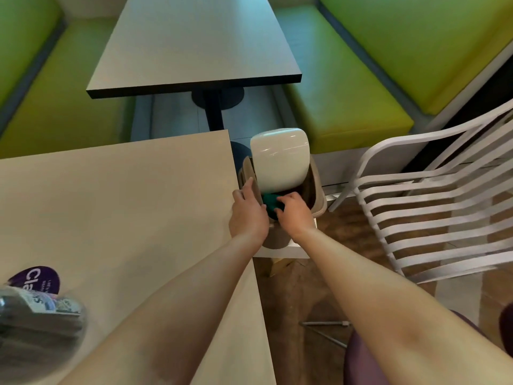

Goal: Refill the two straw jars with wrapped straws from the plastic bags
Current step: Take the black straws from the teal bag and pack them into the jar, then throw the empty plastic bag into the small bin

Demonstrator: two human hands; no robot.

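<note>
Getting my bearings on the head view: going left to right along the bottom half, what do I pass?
Blurred jar → beige table → left hand → right hand → white slatted chair.

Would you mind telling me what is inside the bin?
Inside the bin, something teal shows, with the right hand on it. The raised lid and both hands cover the rest; the left hand is at the rim.

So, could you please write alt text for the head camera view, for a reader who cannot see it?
Both hands reach into an open bin beside a beige table: the left hand rests on its rim, the right hand grips something teal inside. The white lid stands raised; a blurred jar sits at the table's near left.
</note>
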